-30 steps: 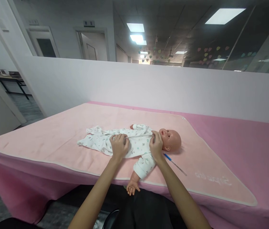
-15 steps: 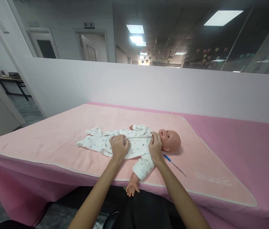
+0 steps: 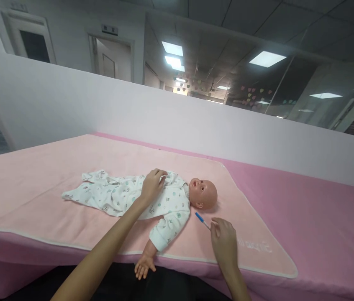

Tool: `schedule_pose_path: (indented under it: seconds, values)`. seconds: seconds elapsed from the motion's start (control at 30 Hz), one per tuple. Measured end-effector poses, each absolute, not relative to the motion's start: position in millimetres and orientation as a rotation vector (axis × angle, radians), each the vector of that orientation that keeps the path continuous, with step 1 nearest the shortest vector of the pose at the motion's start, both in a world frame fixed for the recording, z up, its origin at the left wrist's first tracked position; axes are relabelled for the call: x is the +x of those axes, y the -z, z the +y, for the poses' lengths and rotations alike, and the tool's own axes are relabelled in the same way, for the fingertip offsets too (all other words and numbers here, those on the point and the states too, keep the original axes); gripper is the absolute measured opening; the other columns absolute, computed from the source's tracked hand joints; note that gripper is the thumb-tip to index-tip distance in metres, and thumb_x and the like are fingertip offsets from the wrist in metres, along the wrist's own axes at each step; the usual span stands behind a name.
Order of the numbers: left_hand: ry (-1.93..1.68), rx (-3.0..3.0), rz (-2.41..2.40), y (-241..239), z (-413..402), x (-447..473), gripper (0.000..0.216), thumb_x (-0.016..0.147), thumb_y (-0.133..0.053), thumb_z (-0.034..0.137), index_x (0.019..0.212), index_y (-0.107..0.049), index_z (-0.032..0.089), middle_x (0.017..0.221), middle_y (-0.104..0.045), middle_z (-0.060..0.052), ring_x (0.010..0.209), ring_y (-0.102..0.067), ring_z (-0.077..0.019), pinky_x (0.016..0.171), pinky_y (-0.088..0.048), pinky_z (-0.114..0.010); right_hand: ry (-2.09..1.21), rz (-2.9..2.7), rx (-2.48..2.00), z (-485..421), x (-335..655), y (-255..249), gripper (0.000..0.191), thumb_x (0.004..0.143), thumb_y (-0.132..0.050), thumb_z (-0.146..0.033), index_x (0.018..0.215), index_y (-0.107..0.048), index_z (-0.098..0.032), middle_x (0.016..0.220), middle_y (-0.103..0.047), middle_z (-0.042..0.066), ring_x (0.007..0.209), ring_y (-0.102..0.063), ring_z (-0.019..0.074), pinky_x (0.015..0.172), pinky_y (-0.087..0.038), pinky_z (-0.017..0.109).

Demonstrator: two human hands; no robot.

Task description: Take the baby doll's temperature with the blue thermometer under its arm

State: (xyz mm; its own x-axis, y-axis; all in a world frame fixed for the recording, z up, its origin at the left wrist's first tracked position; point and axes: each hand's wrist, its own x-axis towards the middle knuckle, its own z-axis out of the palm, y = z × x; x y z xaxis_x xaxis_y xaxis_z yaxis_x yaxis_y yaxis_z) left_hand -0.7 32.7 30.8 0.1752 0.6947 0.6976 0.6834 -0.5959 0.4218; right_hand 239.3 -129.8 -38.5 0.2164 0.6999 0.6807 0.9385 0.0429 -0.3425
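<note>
A baby doll (image 3: 203,195) lies on its back in a white printed romper (image 3: 170,200), its head to the right. My left hand (image 3: 154,184) is at the romper's chest front, fingers curled in on the cloth edge; the exact grip is partly hidden. Beside the doll's head, a thin stick with a blue end (image 3: 199,217), like a thermometer, rests on the peach mat (image 3: 54,167). My right hand (image 3: 224,240) is closed over its far part, with the fingers bent down and the fingertips largely hidden. The doll's near arm (image 3: 145,261) reaches past the mat's front edge.
A pink cloth (image 3: 321,200) covers the table under the mat. Behind it stands a low white wall (image 3: 177,121) with glass above. Pale lettering (image 3: 258,247) marks the mat's right part, near my right hand.
My right hand has left the romper's collar and moved right and down to the blue-ended stick. My left hand stays at the romper, higher on the chest. The view has turned right.
</note>
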Motion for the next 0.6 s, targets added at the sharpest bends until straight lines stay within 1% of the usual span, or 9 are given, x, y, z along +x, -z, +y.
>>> schedule_pose_path:
  seconds: [0.1,0.17,0.23,0.3,0.37,0.43,0.5,0.6]
  values:
    - [-1.085,2.369,1.092,-38.7,52.6,20.6,0.021,0.076,-0.047,0.031,0.085,-0.063,0.02,0.085,-0.062,-0.004,0.074,-0.055,-0.017,0.07,-0.04,-0.028,0.322,-1.588,-1.812,-147.5,266.0,55.2,0.025,0.081,-0.043,-0.029,0.08,-0.065,-0.019,0.083,-0.067,0.01,0.079,-0.06,0.0223,0.073,-0.045,0.035]
    - [-0.872,2.315,0.974,-37.6,59.1,28.9,0.025,0.074,-0.05,0.037,0.081,-0.066,0.02,0.08,-0.064,-0.004,0.073,-0.056,-0.0174,0.067,-0.04,-0.027,0.312,-1.616,-1.808,-151.4,273.7,63.3,0.027,0.081,-0.042,-0.031,0.077,-0.066,-0.02,0.085,-0.067,0.01,0.08,-0.061,0.0223,0.074,-0.046,0.035]
    - [-0.78,2.272,0.929,-33.1,60.7,32.1,0.028,0.07,-0.054,0.043,0.079,-0.067,0.02,0.079,-0.066,-0.004,0.075,-0.056,-0.0184,0.067,-0.04,-0.027,0.306,-1.622,-1.798,-152.8,275.1,66.5,0.029,0.081,-0.04,-0.032,0.075,-0.066,-0.021,0.085,-0.067,0.01,0.08,-0.061,0.0224,0.074,-0.046,0.035]
    - [-0.787,2.256,0.912,-27.9,59.7,32.0,0.031,0.063,-0.06,0.045,0.079,-0.067,0.019,0.078,-0.065,-0.003,0.074,-0.055,-0.0182,0.067,-0.039,-0.026,0.277,-1.594,-1.816,-155.0,272.3,62.6,0.031,0.082,-0.038,-0.033,0.075,-0.066,-0.02,0.081,-0.068,0.01,0.077,-0.061,0.0226,0.072,-0.046,0.035]
    - [-0.849,2.213,0.914,-24.4,58.7,30.7,0.031,0.061,-0.062,0.045,0.074,-0.066,0.018,0.07,-0.062,-0.001,0.067,-0.053,-0.0159,0.062,-0.037,-0.025,0.254,-1.513,-1.849,-159.1,266.3,50.8,0.033,0.082,-0.038,-0.037,0.076,-0.065,-0.02,0.079,-0.068,0.009,0.073,-0.061,0.0229,0.068,-0.046,0.035]
    - [-0.976,2.075,0.963,-23.0,58.9,29.4,0.032,0.068,-0.055,0.047,0.064,-0.06,0.016,0.06,-0.054,0.001,0.059,-0.047,-0.013,0.058,-0.034,-0.025,0.252,-1.389,-1.85,-163.0,257.0,31.7,0.033,0.082,-0.038,-0.04,0.078,-0.065,-0.02,0.083,-0.068,0.009,0.072,-0.062,0.0223,0.065,-0.046,0.033]
    - [-1.105,1.879,1.042,-23.1,60.7,28.2,0.038,0.074,-0.046,0.049,0.057,-0.051,0.016,0.051,-0.044,0.003,0.053,-0.041,-0.0112,0.054,-0.032,-0.025,0.253,-1.278,-1.789,-162.0,243.7,8.8,0.031,0.082,-0.041,-0.041,0.081,-0.064,-0.02,0.086,-0.068,0.008,0.071,-0.062,0.0199,0.062,-0.045,0.029]
    - [-1.174,1.727,1.11,-23.3,64.5,27.0,0.042,0.077,-0.039,0.051,0.053,-0.042,0.017,0.047,-0.034,0.004,0.052,-0.036,-0.0109,0.052,-0.029,-0.025,0.264,-1.236,-1.618,-141.1,216.5,-21.9,0.028,0.083,-0.043,-0.037,0.084,-0.064,-0.018,0.083,-0.068,0.007,0.065,-0.061,0.0161,0.06,-0.045,0.025]
